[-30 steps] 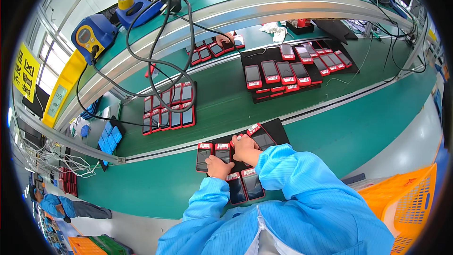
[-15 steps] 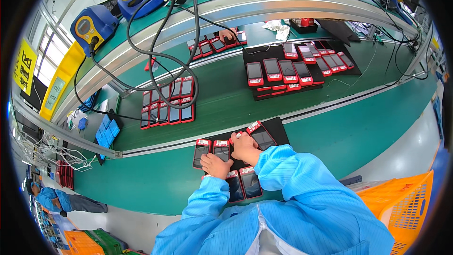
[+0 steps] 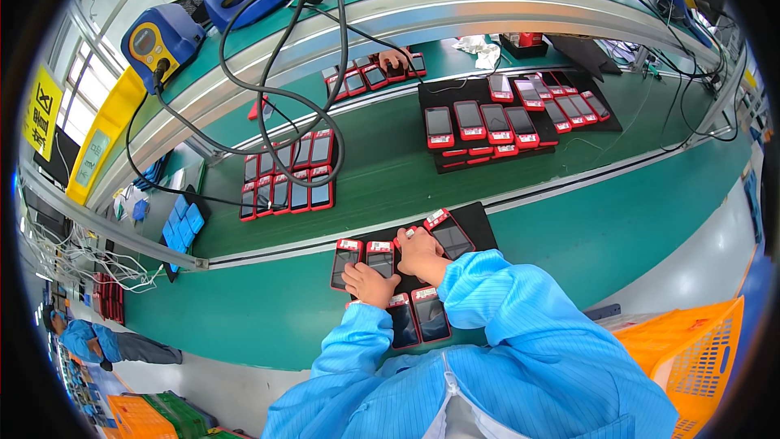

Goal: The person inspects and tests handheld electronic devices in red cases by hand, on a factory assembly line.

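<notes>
Several red-framed handheld devices with dark screens lie on a black mat (image 3: 481, 228) at the bench's front. My left hand (image 3: 370, 284) is closed over the lower end of an upright device (image 3: 380, 255), its fingers to the left and its thumb at the right. Beside it, my right hand (image 3: 420, 253) is closed on the top end of another red device (image 3: 404, 235), mostly hidden under the hand. To the left lies one device (image 3: 346, 262); a tilted one (image 3: 452, 237) is at the right. Nearest me are two more, including a device (image 3: 431, 315) below my right wrist.
Beyond the metal rail, rows of red devices (image 3: 299, 187) lie at the left and more on a black mat (image 3: 431, 97) at the right. Black cables (image 3: 340, 57) hang from the overhead shelf. A co-worker's hand (image 3: 394, 58) touches devices across the bench. An orange crate (image 3: 707, 349) stands at right.
My hands and the devices under them keep nearly the same places. The co-worker's hand across the bench has shifted slightly.
</notes>
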The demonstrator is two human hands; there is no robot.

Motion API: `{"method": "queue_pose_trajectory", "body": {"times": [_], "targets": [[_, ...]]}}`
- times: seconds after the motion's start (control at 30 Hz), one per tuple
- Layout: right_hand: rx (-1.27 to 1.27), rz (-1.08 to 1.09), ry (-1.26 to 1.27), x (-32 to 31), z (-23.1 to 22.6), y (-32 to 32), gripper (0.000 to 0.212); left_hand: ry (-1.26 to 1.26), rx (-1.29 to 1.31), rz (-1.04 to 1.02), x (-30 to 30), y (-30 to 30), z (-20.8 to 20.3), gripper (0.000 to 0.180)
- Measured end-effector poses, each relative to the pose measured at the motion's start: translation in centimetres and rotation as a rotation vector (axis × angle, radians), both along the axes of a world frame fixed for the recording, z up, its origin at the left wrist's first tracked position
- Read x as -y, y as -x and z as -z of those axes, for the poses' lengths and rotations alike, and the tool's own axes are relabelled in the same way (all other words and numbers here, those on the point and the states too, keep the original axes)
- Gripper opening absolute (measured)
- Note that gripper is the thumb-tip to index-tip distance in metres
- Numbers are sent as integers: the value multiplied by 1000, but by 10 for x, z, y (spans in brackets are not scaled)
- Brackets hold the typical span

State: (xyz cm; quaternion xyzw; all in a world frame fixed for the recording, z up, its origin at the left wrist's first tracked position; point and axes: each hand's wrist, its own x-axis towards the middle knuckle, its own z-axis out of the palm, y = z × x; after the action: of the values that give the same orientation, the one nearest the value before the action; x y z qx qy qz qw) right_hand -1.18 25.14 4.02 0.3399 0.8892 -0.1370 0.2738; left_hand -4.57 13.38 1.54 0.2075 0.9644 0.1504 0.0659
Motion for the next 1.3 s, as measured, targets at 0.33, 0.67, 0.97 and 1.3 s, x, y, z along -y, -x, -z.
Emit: {"method": "queue_pose_trajectory", "body": {"times": [0.33,0.67,0.97,1.3], "targets": [[10,12,-8,-3,4,3,90,3,27,0,-4,1,-5,82],[-121,88,46,4,-2,-8,87,30,22,-9,3,-3,1,86],[-96,-25,-17,-1,11,-1,87,-11,-10,-1,1,1,-1,79],[-32,42,34,1,-6,0,89,13,-2,2,0,-1,-2,79]]}}
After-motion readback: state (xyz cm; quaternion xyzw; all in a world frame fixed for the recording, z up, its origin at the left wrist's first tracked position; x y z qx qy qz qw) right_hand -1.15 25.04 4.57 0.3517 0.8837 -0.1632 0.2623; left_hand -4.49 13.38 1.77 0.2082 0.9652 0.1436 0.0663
